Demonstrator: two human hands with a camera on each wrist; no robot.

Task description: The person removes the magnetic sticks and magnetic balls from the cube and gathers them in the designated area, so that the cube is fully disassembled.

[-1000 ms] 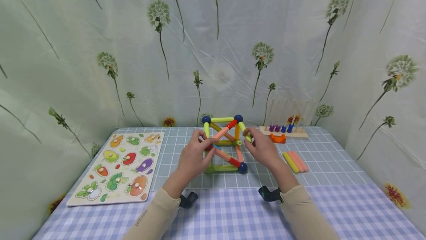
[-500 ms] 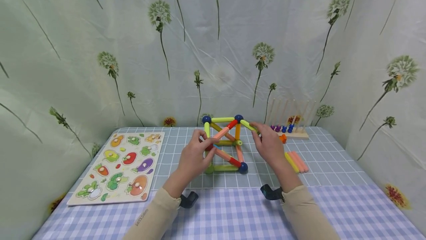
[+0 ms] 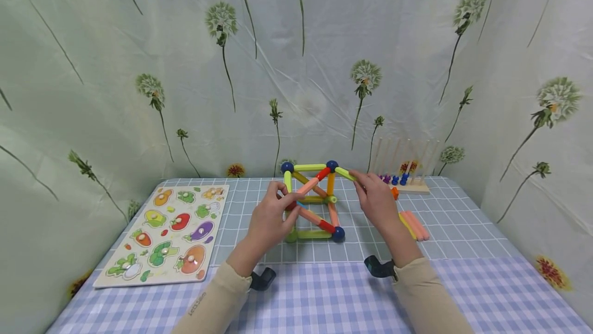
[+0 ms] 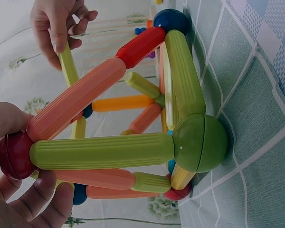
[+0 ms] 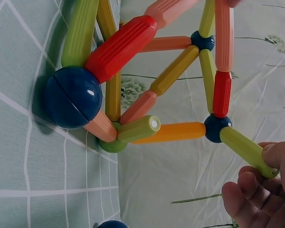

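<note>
In the head view, the left hand [image 3: 272, 215] hides most of the red ball [image 4: 15, 155], and the right hand [image 3: 379, 203] covers the outer end of a green stick [image 3: 344, 173] and parts of the orange piece [image 3: 395, 193], yellow stick [image 3: 407, 225] and bead rack [image 3: 418, 189]. Lettering on the left sleeve [image 3: 215, 300] is too small to read. Each wrist view crops its own hand. In the right one, the bottom edge cuts off a round blue thing [image 5: 112, 224], possibly a bead.

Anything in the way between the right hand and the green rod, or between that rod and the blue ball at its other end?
Nothing visible. The right hand pinches the green rod near its outer end; its other end meets the blue ball directly.
</note>
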